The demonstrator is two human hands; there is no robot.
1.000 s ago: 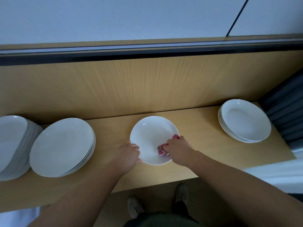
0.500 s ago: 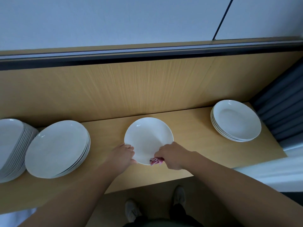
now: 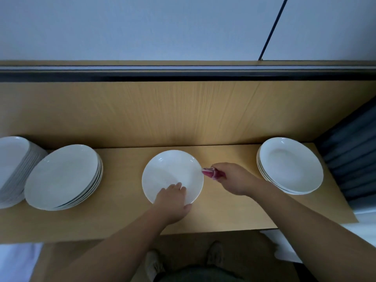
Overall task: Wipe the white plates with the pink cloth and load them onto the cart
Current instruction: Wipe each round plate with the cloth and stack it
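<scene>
Left hand (image 3: 173,200): fingers lie over the near rim of the single white plate (image 3: 173,169) and the thumb is at the rim's outer edge, so the hand pinches the rim. The plate sits flat on the wooden shelf (image 3: 234,210).

Right hand (image 3: 234,179): fingers are curled round the bunched pink cloth (image 3: 212,173). The cloth's free end is at the plate's right rim. Whether it touches the rim or sits just beside it cannot be told.

Governing relation: the plate lies to the left of the cloth hand, and the cloth points at the plate along the shelf's length. The left hand is the nearer one and already has the grip, so lifting the plate most likely falls to it.

Outward from the hands: a stack of rimmed deep plates (image 3: 291,165) stands to the right, well apart from the cloth. Two stacks of flat plates, one (image 3: 61,176) near the single plate and one (image 3: 12,165) at the frame edge, stand to the left. No cart can be identified in this view.
</scene>
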